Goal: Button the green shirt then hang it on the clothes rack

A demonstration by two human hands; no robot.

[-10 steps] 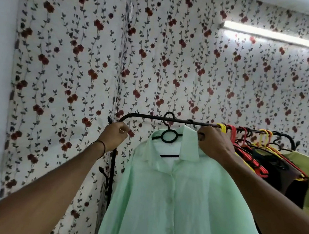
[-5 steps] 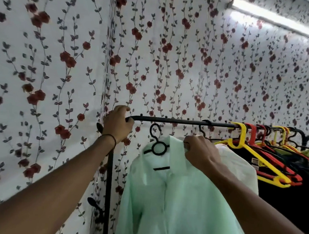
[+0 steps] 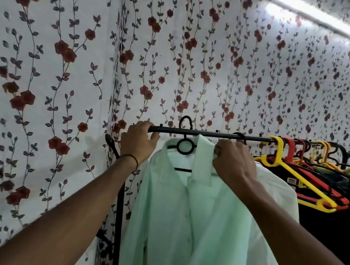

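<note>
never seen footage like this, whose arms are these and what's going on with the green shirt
There is no machine here. A camera worn on a person's head looks out over their own two arms. The left hand grips the black rail of the clothes rack. The right hand pinches the collar of the pale green shirt, which sits on a black hanger whose hook reaches over the rail. Further right hang yellow and red hangers with dark clothes. Behind is flowered wallpaper.

Floral wallpaper (red blooms); tube light overhead.
</note>
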